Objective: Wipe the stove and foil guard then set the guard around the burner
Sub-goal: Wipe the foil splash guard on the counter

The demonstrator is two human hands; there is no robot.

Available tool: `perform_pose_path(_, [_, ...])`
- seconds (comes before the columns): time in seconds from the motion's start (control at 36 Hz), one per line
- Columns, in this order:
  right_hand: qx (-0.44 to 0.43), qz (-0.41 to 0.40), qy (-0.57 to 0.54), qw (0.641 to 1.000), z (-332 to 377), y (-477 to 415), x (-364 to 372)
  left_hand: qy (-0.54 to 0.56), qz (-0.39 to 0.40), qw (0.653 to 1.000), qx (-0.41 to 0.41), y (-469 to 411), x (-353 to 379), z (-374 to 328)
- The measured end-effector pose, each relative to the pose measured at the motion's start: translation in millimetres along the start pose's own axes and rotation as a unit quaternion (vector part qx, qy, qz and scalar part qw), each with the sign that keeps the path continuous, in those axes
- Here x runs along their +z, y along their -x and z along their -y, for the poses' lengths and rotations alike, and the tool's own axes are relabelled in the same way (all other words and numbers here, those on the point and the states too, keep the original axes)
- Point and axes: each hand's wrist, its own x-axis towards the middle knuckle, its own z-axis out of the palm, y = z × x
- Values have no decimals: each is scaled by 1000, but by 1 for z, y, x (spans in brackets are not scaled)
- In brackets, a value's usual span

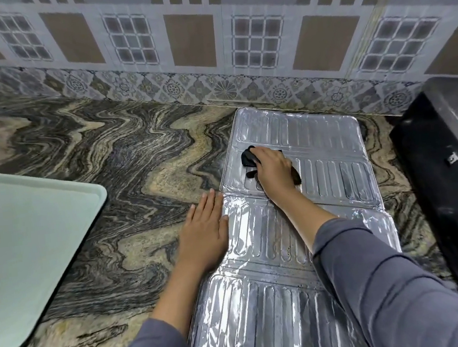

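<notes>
Far left: pale green tray flat on marbled countertop, cropped by the left frame edge. Well apart from the work, likely parked clear of the wipe zone.

Next: left hand, palm down, fingers straight and together, gripping nothing. Palm on the counter, thumb side touching the left edge of foil guard near a fold line. Reads as a brace against sliding under wiping pressure.

Centre-right: foil guard unfolded flat on the counter, 3 ribbed panels visible. Far panel near the wall tiles, nearest panel running out of the bottom of frame. Laid flat presumably for full surface access. Not yet around any burner.

On the far panel: right hand, fingers curled over a black cloth, pressing it onto the foil. Cloth mostly under the hand, only dark ends showing at the fingertips and by the wrist. Judged step: wiping the guard.

Far right: black stove, near the guard's right edge, cropped by the frame. Burner not in view. Stove-top state: can't tell. Small metal fitting on its side, purpose unclear. Middle panel partly hidden under the right forearm and grey sleeve. Faint specks on the foil, dirt or reflection, can't tell.
</notes>
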Motion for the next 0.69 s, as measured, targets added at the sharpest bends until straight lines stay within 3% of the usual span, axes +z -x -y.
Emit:
perform_pose_path(0.11, [-6,-11,-10,1000,0,-3,-6,-6,-6,1000,-7,1,2,-1])
perform_pose_path(0.36, [11,-67,-147,987,9,10,-61,42,-26,997,-56,6,12,-14])
perform_pose_path(0.69, [49,-172,-151,972,-37,105,-134,80,-29,994,-66,8,0,-21])
